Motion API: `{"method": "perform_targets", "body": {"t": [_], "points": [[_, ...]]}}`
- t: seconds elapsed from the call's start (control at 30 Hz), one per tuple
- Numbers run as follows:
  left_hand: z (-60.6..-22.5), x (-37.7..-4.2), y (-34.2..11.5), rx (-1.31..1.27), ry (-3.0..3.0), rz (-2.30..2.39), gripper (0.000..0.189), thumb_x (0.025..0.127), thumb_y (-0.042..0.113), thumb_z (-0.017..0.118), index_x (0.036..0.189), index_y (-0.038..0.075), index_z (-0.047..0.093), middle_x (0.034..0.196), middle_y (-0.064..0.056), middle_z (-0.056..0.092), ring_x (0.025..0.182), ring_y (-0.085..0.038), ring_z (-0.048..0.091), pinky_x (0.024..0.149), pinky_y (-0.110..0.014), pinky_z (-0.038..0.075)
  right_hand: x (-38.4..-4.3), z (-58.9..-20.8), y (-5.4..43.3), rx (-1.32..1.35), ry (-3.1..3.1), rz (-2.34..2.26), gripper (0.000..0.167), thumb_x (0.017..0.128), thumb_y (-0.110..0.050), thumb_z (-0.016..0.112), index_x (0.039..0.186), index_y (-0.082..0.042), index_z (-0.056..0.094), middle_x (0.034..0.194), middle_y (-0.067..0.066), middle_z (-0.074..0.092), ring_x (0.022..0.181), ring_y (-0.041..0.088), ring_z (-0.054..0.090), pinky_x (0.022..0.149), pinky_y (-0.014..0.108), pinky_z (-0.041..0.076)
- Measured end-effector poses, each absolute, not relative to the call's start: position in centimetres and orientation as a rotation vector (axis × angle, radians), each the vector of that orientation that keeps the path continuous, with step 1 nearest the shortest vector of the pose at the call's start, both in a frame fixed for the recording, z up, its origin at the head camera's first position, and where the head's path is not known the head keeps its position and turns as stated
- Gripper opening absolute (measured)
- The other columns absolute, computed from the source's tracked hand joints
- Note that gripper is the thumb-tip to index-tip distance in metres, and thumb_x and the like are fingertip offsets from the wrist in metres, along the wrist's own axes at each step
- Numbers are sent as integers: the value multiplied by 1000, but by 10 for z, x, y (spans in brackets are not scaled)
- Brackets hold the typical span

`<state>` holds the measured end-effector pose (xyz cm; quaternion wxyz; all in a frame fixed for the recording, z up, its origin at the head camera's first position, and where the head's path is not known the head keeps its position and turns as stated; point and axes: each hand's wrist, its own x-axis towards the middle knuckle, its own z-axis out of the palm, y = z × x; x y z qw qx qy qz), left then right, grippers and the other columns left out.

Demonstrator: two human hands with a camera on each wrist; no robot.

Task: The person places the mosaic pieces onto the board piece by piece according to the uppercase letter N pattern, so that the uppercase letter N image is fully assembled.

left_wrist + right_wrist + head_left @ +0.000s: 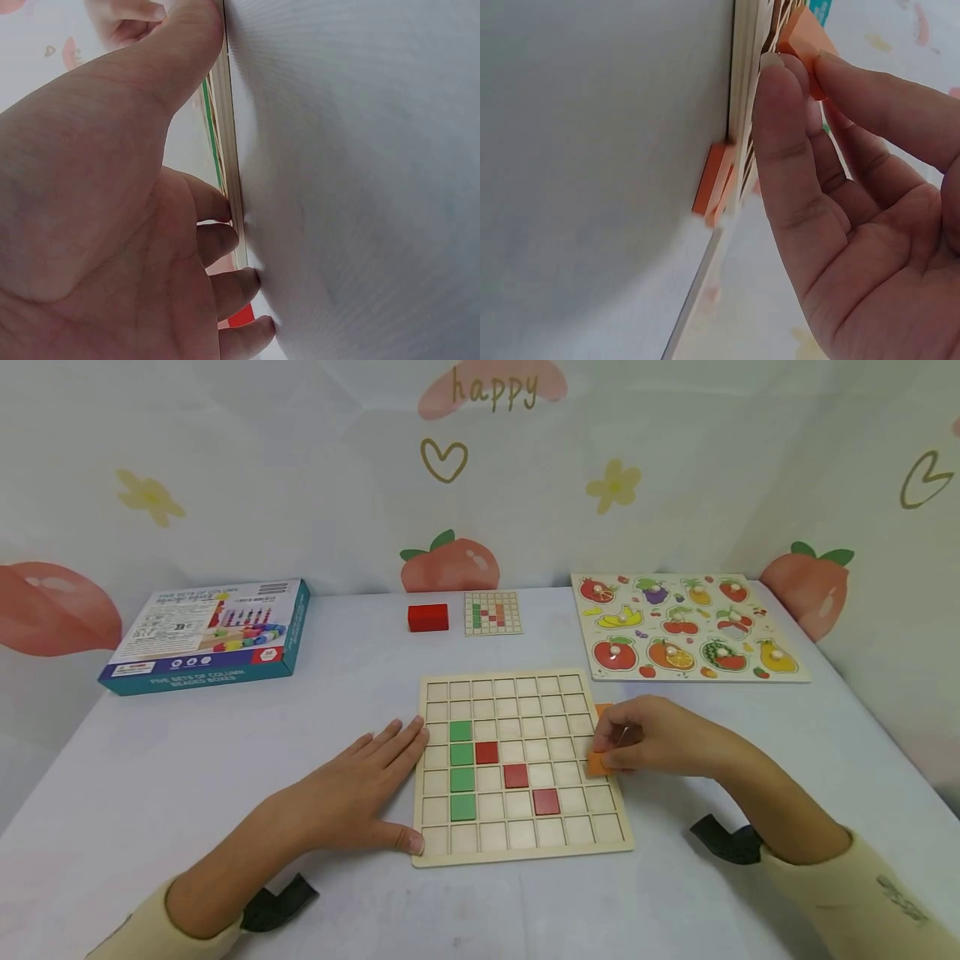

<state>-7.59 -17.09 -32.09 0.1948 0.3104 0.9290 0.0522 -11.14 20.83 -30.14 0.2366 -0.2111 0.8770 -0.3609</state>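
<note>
A wooden grid board lies flat on the table, with a column of green square tiles near its left side and three red tiles stepping down to the right. My left hand rests along the board's left edge, fingers spread and straight, thumb at the lower corner. Between thumb and fingertips my right hand pinches an orange square tile over the board's right side. More orange tiles lie beside the board's right edge, partly behind that hand in the head view.
Behind the board sit a red block and a small pattern card showing a coloured grid. A fruit peg puzzle lies at the back right. At the back left is a flat bead-set box. A printed cloth hangs behind.
</note>
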Motion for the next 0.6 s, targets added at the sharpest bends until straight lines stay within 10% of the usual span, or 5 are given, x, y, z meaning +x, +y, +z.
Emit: {"method": "perform_targets", "body": {"t": [0.6], "points": [[-321,-76,-171,874,2614,146,126,71,87,55,161,9,15,168,-8,6,152,-35,6,117,-59,18,-118,-308,165,-694,2333,-989,12,90,-1,70,86,-13,71,80,-3,66,76,18,62,72,33,55]]}}
